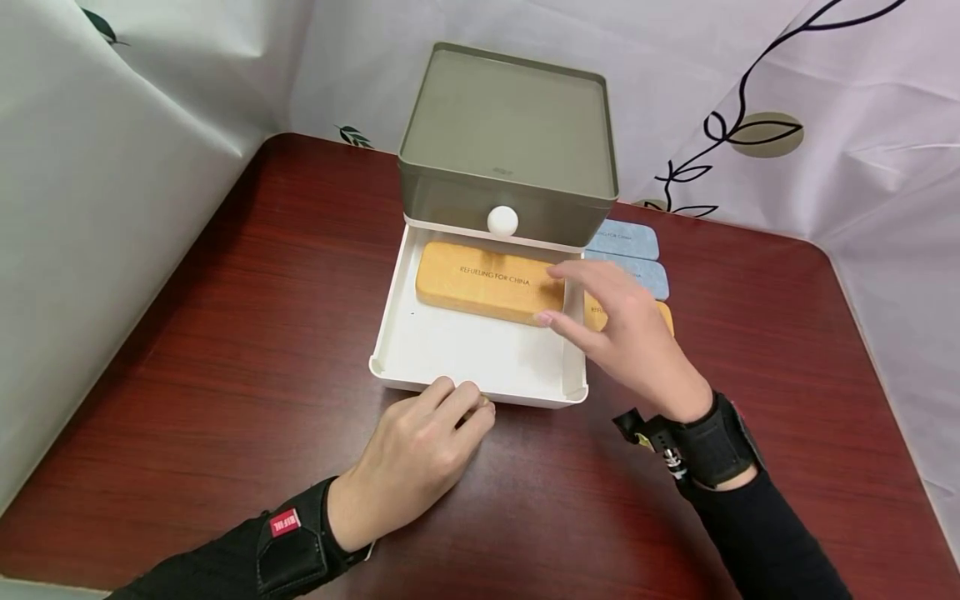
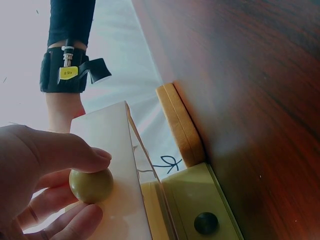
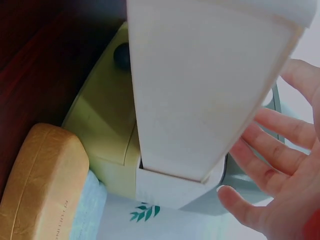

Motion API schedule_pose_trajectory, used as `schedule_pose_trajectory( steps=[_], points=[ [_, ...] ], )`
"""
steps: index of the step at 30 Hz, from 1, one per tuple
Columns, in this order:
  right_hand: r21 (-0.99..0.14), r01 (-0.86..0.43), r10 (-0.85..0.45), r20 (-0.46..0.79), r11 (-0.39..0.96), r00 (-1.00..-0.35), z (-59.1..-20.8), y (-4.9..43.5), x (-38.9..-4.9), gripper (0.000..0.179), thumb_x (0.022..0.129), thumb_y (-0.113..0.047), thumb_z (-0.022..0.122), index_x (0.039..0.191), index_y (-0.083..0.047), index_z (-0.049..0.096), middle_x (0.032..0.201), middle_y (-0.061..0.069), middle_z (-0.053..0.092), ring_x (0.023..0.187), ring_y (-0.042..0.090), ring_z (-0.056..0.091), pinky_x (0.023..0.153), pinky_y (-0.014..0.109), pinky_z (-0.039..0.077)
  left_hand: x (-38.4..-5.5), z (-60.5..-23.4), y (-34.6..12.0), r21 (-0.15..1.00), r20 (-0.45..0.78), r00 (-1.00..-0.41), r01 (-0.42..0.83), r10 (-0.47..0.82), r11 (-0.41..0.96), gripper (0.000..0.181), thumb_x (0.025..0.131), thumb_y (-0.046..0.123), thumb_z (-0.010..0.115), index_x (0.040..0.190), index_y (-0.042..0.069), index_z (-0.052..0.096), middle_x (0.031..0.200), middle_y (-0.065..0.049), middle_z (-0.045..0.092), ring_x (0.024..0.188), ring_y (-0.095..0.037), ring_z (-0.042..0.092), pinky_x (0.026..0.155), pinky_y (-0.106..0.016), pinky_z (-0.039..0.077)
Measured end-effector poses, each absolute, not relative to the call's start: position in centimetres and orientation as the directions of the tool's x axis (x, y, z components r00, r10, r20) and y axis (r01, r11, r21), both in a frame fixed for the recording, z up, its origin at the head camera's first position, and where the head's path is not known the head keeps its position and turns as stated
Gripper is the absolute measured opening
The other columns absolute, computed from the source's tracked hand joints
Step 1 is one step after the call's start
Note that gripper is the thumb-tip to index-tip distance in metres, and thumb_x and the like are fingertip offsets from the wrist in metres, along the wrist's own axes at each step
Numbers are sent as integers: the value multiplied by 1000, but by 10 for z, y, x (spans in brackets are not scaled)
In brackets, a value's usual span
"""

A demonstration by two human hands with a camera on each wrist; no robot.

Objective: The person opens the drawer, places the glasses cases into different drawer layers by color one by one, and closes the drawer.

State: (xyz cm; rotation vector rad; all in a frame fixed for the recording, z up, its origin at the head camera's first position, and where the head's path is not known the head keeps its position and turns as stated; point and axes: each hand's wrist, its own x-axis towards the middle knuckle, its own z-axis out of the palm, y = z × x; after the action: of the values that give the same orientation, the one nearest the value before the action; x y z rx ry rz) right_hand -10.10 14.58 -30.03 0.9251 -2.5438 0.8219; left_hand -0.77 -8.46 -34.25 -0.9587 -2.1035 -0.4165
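A white drawer (image 1: 480, 358) is pulled out from under a grey-green drawer box (image 1: 510, 125). My left hand (image 1: 420, 450) pinches the drawer's round olive knob (image 2: 91, 185) between thumb and fingers. Inside the drawer, toward its back, lies a yellow glasses case (image 1: 487, 282) printed with "REFUELING FOR CHINA". Over the drawer's right wall reaches my right hand (image 1: 630, 325), its thumb and fingertips spread apart at the right end of that case. In the right wrist view its fingers (image 3: 280, 155) look loosely extended beside the drawer, whose wall hides the case.
Right of the drawer box, another yellow case (image 1: 663, 317) and two blue cases (image 1: 626, 239) lie in a row on the dark red wooden table (image 1: 247, 333). A white ball knob (image 1: 502, 221) sits on the upper drawer's front. White patterned cloth (image 1: 885, 125) hangs behind the table.
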Motion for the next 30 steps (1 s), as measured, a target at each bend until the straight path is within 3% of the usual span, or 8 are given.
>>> schedule_pose_trajectory(
  steps=[12,17,30],
  points=[
    [-450,-616,-384,506,647,-772,-298,162,-104,44,79,-11,78,121,-11,65,119,4,67,115,20,59,98,32,44,-9,-343,-84,-19,770,-409,752,490,659,31,93,-4,38,76,7,61,74,0,51,59,-12,37,46,-15,28],
    [-452,-592,-376,482,667,-791,-300,168,-105,44,80,-14,78,122,-11,64,121,5,66,117,21,58,99,38,45,-9,-342,-84,-21,775,-404,752,485,659,31,93,-5,38,75,7,61,73,0,51,59,-12,36,47,-14,26],
    [-450,-565,-356,468,691,-808,-312,180,-109,32,93,-11,61,125,-7,62,124,8,63,120,23,55,99,41,43,-9,-338,-84,-26,771,-402,754,493,656,30,93,-5,38,75,7,60,73,0,50,59,-12,36,48,-15,28]
  ],
)
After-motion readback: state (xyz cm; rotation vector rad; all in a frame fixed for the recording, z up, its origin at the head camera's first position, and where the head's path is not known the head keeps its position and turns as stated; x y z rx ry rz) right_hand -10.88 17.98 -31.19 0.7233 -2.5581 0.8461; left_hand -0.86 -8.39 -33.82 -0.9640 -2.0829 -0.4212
